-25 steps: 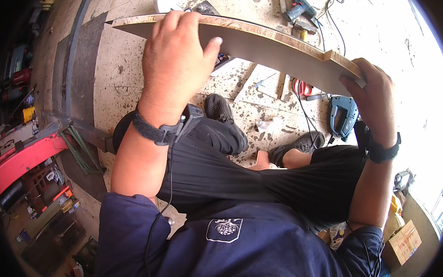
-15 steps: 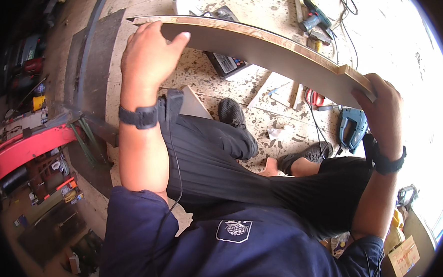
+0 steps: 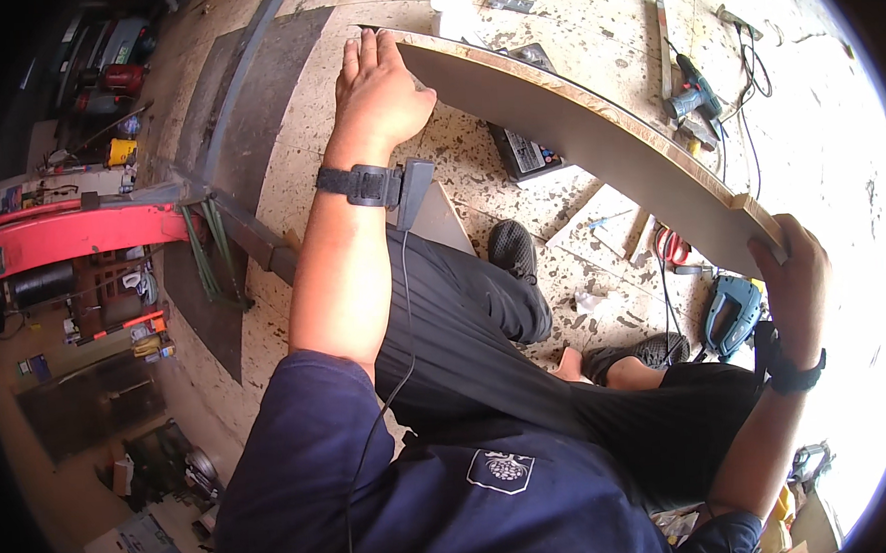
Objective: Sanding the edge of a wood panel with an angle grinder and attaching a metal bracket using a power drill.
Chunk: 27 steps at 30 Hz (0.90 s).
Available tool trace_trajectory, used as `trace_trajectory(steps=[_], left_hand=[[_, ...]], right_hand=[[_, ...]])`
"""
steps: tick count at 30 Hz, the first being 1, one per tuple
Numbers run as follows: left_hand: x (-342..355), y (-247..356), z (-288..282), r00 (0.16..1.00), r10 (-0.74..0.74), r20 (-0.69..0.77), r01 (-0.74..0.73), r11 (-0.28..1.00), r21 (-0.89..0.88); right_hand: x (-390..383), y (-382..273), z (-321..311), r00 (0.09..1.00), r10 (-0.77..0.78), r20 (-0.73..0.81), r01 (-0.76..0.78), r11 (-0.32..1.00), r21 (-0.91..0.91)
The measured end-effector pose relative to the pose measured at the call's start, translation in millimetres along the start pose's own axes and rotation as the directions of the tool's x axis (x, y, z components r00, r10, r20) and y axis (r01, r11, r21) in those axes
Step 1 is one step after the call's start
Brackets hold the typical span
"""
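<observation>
A long board [image 3: 555, 120] with a smooth grey face and a raw wood edge is held up over the floor in front of my knees, slanting from far left down to near right. My left hand [image 3: 378, 92] grips its left end, fingers over the top edge and thumb on the grey face. At the other end, beside a short wooden piece [image 3: 758, 222] on the edge, my right hand [image 3: 798, 270] has its thumb on the near side. Its fingers are partly hidden behind the board.
Below the board lie a blue jigsaw [image 3: 734, 313], red-handled scissors [image 3: 674, 246] and a black case [image 3: 525, 154]. A cordless drill [image 3: 694, 93], a hammer [image 3: 740, 23] and cables lie beyond it. At my left stands a red metal arm [image 3: 80, 235]. My shoes [image 3: 515, 253] are on the speckled floor.
The view has turned, so the floor things sit lower and further right. Against them, the board's left end has moved away and up, and my left thumb has come down against the board.
</observation>
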<state>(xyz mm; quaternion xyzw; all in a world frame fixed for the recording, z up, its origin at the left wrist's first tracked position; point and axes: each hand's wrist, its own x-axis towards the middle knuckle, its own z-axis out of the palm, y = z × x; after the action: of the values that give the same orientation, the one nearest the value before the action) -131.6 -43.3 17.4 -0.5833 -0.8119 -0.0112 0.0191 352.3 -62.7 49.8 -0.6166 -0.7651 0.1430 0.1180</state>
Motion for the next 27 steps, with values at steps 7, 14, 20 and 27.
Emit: trace_trajectory(steps=[7, 14, 20, 27], left_hand=[[-6.3, 10.0, -5.7, 0.997, 0.072, 0.011, -0.073, 0.996, 0.057], [-30.6, 37.5, -3.0, 0.97, 0.235, -0.068, -0.229, 0.97, 0.075], [-46.8, 63.1, -2.2, 0.947, 0.313, -0.064, -0.314, 0.949, -0.003], [-66.2, 116.7, -8.7, 0.724, 0.642, -0.252, -0.69, 0.673, -0.266]], right_hand=[[-0.4, -4.1, -0.9, 1.0, 0.01, 0.006, -0.01, 1.0, 0.014], [-0.9, -3.8, -1.2, 1.0, -0.006, -0.005, 0.006, 1.0, 0.022], [-1.9, 1.9, -2.8, 1.0, -0.023, -0.007, 0.023, 1.0, 0.011], [1.2, -5.0, -0.3, 0.998, -0.061, -0.03, 0.062, 0.997, 0.036]])
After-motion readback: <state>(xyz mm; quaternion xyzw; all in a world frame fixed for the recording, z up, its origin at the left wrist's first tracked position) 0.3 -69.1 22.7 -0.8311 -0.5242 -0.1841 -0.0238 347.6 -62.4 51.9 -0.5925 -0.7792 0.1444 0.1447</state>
